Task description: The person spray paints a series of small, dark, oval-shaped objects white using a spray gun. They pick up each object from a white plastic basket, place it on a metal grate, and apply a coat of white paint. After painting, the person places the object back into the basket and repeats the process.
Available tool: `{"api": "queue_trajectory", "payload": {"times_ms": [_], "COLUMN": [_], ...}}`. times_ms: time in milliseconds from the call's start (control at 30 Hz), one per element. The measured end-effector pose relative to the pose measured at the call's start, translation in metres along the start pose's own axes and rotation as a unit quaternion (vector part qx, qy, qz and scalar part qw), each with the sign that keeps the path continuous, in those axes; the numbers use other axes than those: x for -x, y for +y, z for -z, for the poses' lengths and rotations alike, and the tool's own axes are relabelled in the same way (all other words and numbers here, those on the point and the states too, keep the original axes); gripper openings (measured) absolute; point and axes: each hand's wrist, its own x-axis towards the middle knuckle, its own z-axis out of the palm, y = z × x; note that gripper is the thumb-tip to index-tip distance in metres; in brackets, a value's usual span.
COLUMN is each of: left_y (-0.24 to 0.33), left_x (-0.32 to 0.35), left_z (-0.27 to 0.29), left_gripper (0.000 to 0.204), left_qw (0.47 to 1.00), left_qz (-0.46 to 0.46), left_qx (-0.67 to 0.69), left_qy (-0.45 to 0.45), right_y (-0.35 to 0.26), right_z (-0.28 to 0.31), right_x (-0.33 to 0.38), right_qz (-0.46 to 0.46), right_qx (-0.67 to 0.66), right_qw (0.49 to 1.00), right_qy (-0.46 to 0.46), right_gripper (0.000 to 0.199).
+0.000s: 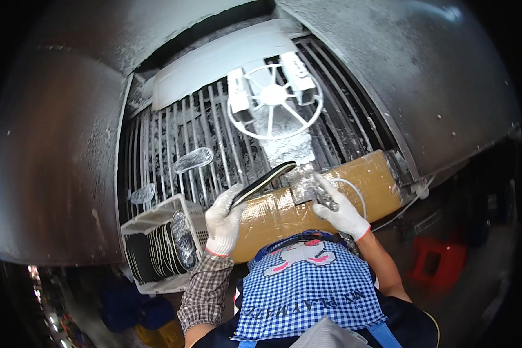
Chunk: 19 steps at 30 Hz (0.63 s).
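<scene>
Over a slatted metal rack [174,145] caked with white frost or dust, both hands wear white knit gloves. Left hand [223,223] is clenched round a flat dark curved plate [264,182] with a pale rim, gripping its lower end; plate is tilted, upper end pointing up-right toward the middle of the rack. Right hand [342,209] is closed on a small metal tool [326,200], maybe pliers or a clip, hard to tell at this size, pressed against a foil-wrapped post [290,159] that rises to a white spoked wheel [274,95]. Two white box-shaped blocks [298,72] sit on the wheel, one each side of the hub. Just below both hands lies a long bundle wrapped in brown tape [307,200], running left-low to right-high across the front of the rack; thin white cable [354,188] loops by the right wrist. White plastic crate [156,220] at lower left, just beside the left hand, holds a row of dark plates [156,252] standing on edge. Two more film-wrapped plates [192,159] rest on the slats above the crate. Red stool [438,261] on the floor at right. Person wears a blue-white checked apron [307,290] and a plaid sleeve on the left arm
</scene>
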Motion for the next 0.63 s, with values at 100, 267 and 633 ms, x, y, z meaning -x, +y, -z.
{"api": "queue_trajectory", "payload": {"times_ms": [100, 267, 633], "left_y": [0.024, 0.042, 0.050], "left_x": [-0.015, -0.030, -0.047], "left_z": [-0.015, -0.029, -0.051], "left_gripper": [0.046, 0.051, 0.060], "left_qw": [0.991, 0.972, 0.947], "left_qz": [-0.110, -0.209, -0.313], "left_qx": [-0.064, -0.072, -0.055], "left_qy": [-0.041, -0.075, -0.053], "right_y": [-0.018, -0.029, -0.040], "right_z": [0.000, 0.000, -0.015], "right_x": [0.000, -0.008, -0.014], "right_qz": [0.031, 0.066, 0.082], "right_qx": [0.048, 0.104, 0.080], "right_qw": [0.998, 0.992, 0.993], "right_qy": [-0.012, -0.004, -0.037], "right_gripper": [0.083, 0.084, 0.089]}}
